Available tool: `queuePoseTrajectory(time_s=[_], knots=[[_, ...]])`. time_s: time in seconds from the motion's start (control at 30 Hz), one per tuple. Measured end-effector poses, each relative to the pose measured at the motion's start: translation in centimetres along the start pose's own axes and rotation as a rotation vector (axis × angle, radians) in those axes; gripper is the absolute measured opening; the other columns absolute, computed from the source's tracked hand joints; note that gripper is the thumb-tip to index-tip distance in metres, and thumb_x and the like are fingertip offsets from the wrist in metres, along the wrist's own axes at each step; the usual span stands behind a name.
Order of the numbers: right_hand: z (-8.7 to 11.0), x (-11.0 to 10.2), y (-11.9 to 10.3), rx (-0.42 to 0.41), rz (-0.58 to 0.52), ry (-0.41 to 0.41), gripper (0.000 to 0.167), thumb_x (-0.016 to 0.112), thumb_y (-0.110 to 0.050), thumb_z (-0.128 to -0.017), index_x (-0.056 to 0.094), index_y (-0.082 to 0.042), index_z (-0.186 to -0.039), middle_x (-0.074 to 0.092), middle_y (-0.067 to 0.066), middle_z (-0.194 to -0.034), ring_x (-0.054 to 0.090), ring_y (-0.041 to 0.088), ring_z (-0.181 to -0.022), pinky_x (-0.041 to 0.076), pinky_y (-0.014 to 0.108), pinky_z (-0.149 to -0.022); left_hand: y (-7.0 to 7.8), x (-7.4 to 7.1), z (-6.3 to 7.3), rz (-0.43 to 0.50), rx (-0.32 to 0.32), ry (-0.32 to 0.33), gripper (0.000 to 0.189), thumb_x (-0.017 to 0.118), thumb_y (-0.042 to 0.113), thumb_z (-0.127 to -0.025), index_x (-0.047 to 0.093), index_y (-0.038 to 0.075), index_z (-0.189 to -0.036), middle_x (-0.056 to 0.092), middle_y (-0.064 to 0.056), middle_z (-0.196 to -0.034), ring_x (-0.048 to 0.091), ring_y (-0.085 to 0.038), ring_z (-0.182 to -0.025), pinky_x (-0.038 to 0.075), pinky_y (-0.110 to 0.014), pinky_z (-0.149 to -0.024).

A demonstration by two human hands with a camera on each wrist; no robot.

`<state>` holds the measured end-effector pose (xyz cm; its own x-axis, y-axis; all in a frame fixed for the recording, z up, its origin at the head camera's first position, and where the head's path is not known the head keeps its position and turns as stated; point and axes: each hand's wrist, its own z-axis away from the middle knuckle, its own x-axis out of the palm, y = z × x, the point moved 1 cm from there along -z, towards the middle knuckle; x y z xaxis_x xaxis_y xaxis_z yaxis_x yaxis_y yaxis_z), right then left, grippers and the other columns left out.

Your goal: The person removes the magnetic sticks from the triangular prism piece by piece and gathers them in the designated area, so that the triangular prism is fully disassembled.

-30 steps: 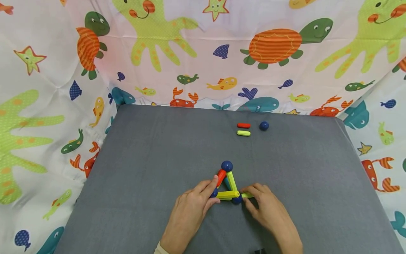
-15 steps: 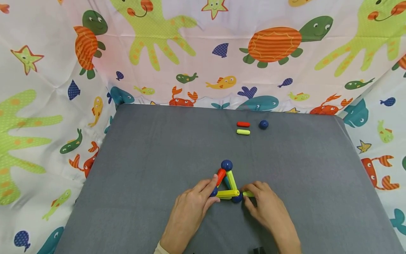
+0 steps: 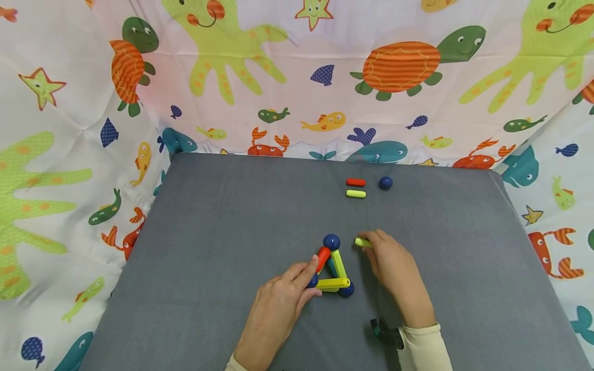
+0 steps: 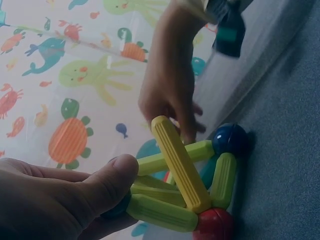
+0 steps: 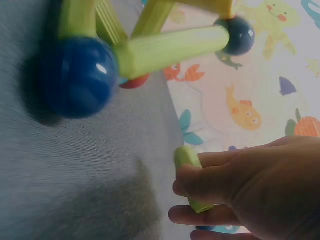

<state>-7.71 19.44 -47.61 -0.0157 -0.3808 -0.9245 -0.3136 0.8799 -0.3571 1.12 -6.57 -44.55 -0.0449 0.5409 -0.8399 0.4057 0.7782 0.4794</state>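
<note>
A frame of magnetic building sticks and balls point(image 3: 340, 265) stands on the grey cloth, with blue balls at the far point(image 3: 331, 241) and near-right point(image 3: 346, 289) corners. My left hand point(image 3: 280, 304) holds its left corner, thumb at the blue ball point(image 4: 118, 207) there and a finger along the red stick point(image 3: 323, 259). A yellow stick point(image 4: 180, 164) slants up from a red ball point(image 4: 215, 225) with its other end free. To the right, my right hand point(image 3: 394, 268) pinches a loose light-green stick point(image 5: 186, 157) between thumb and fingers, apart from the frame.
Farther back on the cloth point(image 3: 241, 206) lie a red stick point(image 3: 356, 182), a light-green stick point(image 3: 356, 194) and a blue ball point(image 3: 385, 183). A curtain point(image 3: 297, 67) printed with sea animals borders the table at the back and sides.
My right hand has moved away from the frame's near-right ball, farther back over the table, taking the light-green stick along. The left hand and frame have stayed in place.
</note>
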Motion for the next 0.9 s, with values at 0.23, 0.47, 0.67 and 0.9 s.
queuePoseTrajectory(time_s=[0.23,0.47,0.67,0.9], knots=[[-4.2,0.9,1.2,0.037,0.0,-0.01,0.025,0.078,-0.008,-0.096,0.072,-0.008,-0.121,0.067,0.008,-0.108,0.066,0.029,-0.081,0.058,0.051,-0.073,-0.2,-0.1,0.0,-0.004,0.001,0.015,0.065,0.082,0.037,-0.092,0.061,0.019,-0.151,0.07,0.005,-0.126,0.07,-0.011,-0.079,0.061,-0.029,-0.068],[-7.0,1.6,2.6,0.091,0.002,0.004,0.026,0.079,-0.009,-0.096,0.073,-0.013,-0.121,0.067,0.012,-0.114,0.064,0.033,-0.08,0.056,0.054,-0.069,-0.1,0.0,0.1,-0.02,0.014,0.014,0.066,0.082,0.037,-0.092,0.061,0.02,-0.152,0.069,0.007,-0.127,0.069,-0.011,-0.077,0.06,-0.029,-0.068],[-8.6,1.7,3.0,0.115,0.022,0.003,0.026,0.078,-0.014,-0.098,0.074,-0.016,-0.123,0.066,0.013,-0.114,0.063,0.034,-0.077,0.055,0.053,-0.065,-0.1,-0.1,0.1,-0.012,-0.009,-0.016,0.065,0.079,0.039,-0.093,0.06,0.021,-0.153,0.069,0.007,-0.13,0.068,-0.01,-0.076,0.06,-0.028,-0.068],[-9.7,2.2,3.2,0.117,0.034,0.002,0.026,0.08,-0.014,-0.097,0.076,-0.017,-0.122,0.067,0.012,-0.109,0.066,0.037,-0.079,0.055,0.056,-0.066,-0.2,-0.1,0.1,-0.003,-0.009,-0.013,0.064,0.079,0.038,-0.093,0.06,0.022,-0.152,0.069,0.007,-0.128,0.066,-0.009,-0.074,0.059,-0.028,-0.066]])
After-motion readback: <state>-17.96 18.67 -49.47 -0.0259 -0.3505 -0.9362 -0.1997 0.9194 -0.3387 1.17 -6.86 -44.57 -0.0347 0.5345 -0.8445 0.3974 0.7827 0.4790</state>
